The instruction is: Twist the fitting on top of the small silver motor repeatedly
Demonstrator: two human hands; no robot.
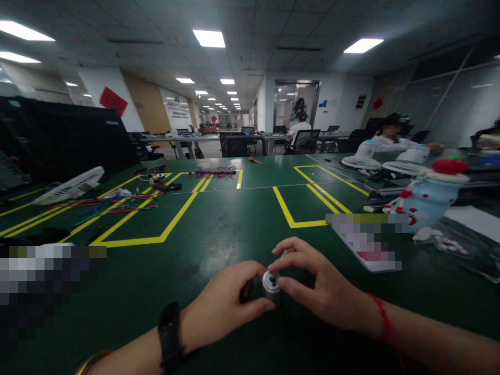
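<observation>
A small silver cylinder that looks like a small electric motor (271, 282) stands upright on the green table in front of me, a dark shaft at the centre of its top face. My left hand (230, 294), with a black watch on the wrist, curls around its left side between thumb and fingers. From the other side, the thumb and forefinger of my right hand (316, 276) pinch at the motor's top near the shaft, while the other fingers are raised and bent. The motor's lower left side is hidden by my left hand.
Yellow tape lines mark the green table (226, 224). To the right lie a blurred flat device (365, 245), a light blue cup (433, 195) and white fans (365, 156). Leftward are wires (117, 203) and a white fan (70, 186). Farther back is an orange screwdriver (253, 160). People sit beyond.
</observation>
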